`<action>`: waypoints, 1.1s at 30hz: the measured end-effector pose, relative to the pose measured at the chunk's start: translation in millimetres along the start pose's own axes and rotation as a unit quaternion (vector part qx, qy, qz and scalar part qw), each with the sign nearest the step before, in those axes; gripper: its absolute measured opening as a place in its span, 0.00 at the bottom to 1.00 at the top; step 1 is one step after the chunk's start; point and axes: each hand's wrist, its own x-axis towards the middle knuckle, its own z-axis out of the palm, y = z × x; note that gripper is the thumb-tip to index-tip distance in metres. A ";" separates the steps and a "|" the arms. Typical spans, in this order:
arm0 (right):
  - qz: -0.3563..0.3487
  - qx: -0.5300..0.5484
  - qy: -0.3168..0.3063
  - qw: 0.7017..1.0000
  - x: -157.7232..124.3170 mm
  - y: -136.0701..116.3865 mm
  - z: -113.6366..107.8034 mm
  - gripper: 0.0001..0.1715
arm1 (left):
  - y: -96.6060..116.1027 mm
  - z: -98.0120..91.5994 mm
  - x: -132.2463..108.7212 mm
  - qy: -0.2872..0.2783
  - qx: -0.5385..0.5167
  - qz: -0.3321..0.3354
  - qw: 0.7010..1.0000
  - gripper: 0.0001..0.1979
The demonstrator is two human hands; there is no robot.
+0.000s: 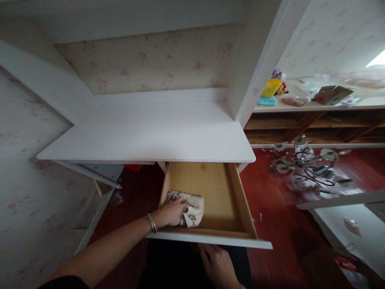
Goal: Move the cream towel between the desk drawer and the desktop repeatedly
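A pulled-out wooden drawer (216,196) with a white front sits under a white desk (162,132). Inside its near left corner lies a bunched cream cloth (197,206) with a dark pattern. My left hand (174,212), a silver bangle at its wrist, presses down on this cloth with the fingers closed round part of it. Below the drawer front, close to its middle, is my right hand (219,263). Its fingers are curled, and their tips are hidden, so whatever they hold cannot be made out.
On the red wooden floor (267,224) to the right lies a chandelier (313,164) with several arms. Behind it a low shelf unit (279,124) carries a yellow container (271,87) and plastic bags. A white piece of furniture (355,228) stands at the lower right.
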 end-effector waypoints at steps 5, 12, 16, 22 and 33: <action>0.006 -0.001 -0.001 1.000 -0.9 -0.6 1.0 0.18 | -6.0 0.7 23.8 0.041 0.013 -0.001 0.999 0.27; 0.006 0.000 0.009 1.000 -3.4 -4.0 0.8 0.18 | -27.8 -32.8 96.8 0.162 0.034 -0.078 0.983 0.25; 0.007 0.006 0.033 0.999 -4.3 -3.4 2.9 0.18 | -31.6 -44.1 131.8 0.170 0.036 -0.084 0.981 0.25; 0.002 0.019 0.051 0.998 -4.0 -1.3 6.8 0.18 | -14.2 -45.7 152.1 0.152 0.018 -0.073 0.985 0.20; -0.012 0.019 0.058 0.998 -2.3 8.3 18.2 0.18 | 99.4 -39.7 198.8 0.148 -0.016 0.002 0.989 0.25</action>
